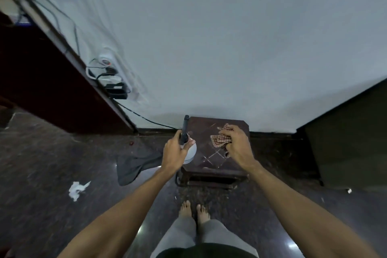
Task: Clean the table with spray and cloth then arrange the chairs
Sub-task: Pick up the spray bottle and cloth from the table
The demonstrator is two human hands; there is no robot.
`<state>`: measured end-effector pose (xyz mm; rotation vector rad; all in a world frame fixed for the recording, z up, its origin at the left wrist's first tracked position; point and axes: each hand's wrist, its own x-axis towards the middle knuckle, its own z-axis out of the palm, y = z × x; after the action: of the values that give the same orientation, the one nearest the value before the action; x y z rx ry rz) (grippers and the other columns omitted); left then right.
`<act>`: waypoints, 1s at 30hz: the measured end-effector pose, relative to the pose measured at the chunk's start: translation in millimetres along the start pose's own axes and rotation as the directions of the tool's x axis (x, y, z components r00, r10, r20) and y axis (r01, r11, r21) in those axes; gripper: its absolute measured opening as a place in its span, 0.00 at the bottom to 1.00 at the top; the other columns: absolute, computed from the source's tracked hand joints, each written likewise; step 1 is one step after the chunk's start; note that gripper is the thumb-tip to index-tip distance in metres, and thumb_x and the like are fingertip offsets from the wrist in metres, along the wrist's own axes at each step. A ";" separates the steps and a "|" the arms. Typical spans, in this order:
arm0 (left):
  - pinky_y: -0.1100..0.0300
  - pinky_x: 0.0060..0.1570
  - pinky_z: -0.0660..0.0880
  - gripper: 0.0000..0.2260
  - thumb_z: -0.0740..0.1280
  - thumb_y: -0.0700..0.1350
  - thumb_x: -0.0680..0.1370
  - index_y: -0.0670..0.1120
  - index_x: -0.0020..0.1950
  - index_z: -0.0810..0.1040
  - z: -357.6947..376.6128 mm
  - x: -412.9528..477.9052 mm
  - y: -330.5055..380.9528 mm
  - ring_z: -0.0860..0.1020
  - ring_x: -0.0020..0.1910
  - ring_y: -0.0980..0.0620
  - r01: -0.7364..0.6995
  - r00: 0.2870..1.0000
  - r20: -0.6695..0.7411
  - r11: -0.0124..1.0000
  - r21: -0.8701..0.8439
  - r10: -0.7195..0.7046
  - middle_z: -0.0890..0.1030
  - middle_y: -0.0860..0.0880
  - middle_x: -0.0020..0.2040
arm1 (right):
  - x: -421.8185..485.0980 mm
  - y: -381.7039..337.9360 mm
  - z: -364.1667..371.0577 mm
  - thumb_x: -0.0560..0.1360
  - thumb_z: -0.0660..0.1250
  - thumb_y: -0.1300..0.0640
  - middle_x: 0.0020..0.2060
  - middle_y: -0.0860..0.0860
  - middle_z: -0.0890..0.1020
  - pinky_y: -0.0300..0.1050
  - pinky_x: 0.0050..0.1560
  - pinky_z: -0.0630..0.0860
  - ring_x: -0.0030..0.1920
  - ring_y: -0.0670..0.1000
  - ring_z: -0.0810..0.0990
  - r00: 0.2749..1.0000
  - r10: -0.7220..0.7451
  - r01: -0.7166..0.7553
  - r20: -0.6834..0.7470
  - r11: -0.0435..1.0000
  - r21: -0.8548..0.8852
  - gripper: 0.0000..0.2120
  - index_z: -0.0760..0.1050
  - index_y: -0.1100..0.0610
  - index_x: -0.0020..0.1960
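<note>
A person stands in front of a small dark table (pixel 209 163) that sits against a white wall (pixel 230 48). The left hand (pixel 173 151) grips a spray bottle (pixel 191 151), with the fingers curled round its neck. The bottle has a round white body and a dark top, and it is held over the left edge of the table. The right hand (pixel 236 142) pinches a checked cloth (pixel 219 139), all bunched up. The cloth is over the back right part of the table top. I cannot tell if it touches the wood or is just above it.

How far along is the job? I think it is near the start, in the cleaning part. Both tools are in hand and at the table. The top shows some pale crossed lines (maybe marks, maybe a pattern, it is too blurry to say). I see no wet spots, so I cannot tell if any spray has gone on yet. Wiping the top looks like the step in hand.

The chairs part is left to do, as far as I can see. No chair shows anywhere. On the dark floor to the left lie a grey rag (pixel 134 165) and a bit of white paper (pixel 77 189).
</note>
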<state>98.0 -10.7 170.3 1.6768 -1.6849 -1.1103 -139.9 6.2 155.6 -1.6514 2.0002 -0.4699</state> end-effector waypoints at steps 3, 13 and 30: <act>0.52 0.44 0.75 0.11 0.74 0.52 0.77 0.48 0.51 0.77 31.5 20.2 -0.1 0.82 0.47 0.44 0.020 0.996 0.088 1.000 0.002 -0.020 0.82 0.53 0.42 | 2.5 30.9 -6.1 0.63 0.66 0.72 0.63 0.54 0.78 0.52 0.66 0.73 0.62 0.57 0.75 0.997 0.075 -0.076 -0.017 0.997 -0.015 0.26 0.83 0.54 0.58; 0.54 0.46 0.75 0.10 0.74 0.48 0.77 0.46 0.54 0.77 120.3 79.5 -12.6 0.80 0.47 0.47 0.135 0.980 0.147 0.991 0.020 -0.136 0.81 0.52 0.46 | 46.3 115.2 23.0 0.63 0.65 0.74 0.64 0.54 0.76 0.54 0.63 0.76 0.63 0.58 0.75 0.982 0.175 -0.173 0.072 0.984 -0.033 0.28 0.82 0.54 0.59; 0.64 0.48 0.72 0.15 0.74 0.45 0.78 0.45 0.64 0.81 193.0 118.0 -79.3 0.80 0.55 0.51 0.182 0.981 0.070 0.983 -0.022 -0.180 0.82 0.50 0.53 | 96.8 204.0 128.2 0.77 0.67 0.58 0.80 0.58 0.44 0.58 0.77 0.50 0.78 0.66 0.42 0.882 0.041 0.022 0.470 0.992 -0.128 0.36 0.53 0.49 0.80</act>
<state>-29.2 -81.2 -20.3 1.8222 -1.5733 -1.2829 -243.7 -40.3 -77.8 -1.6360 1.6948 0.0749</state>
